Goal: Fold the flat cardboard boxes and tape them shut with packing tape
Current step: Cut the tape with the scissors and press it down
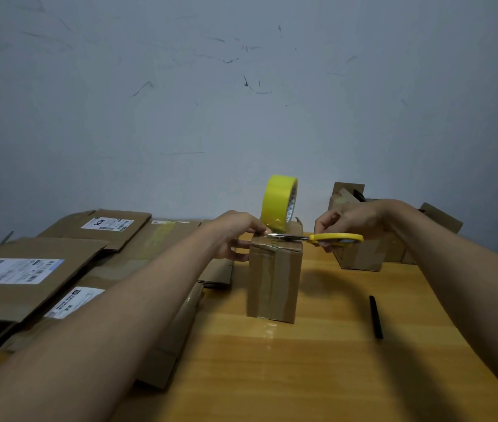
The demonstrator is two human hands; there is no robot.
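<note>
A small folded cardboard box (273,281) stands upright in the middle of the wooden table (317,360). A yellow roll of packing tape (278,202) stands on edge on the box's top, with tape running from it down onto the box. My left hand (235,236) pinches the tape at the box's top left edge. My right hand (342,223) grips yellow-handled scissors (320,238), whose blades reach across the box top towards my left fingertips.
Flat cardboard boxes (28,275) with white shipping labels are stacked on the left. Several folded boxes (363,251) stand at the back right by the wall. A black pen-like stick (375,316) lies on the table at the right.
</note>
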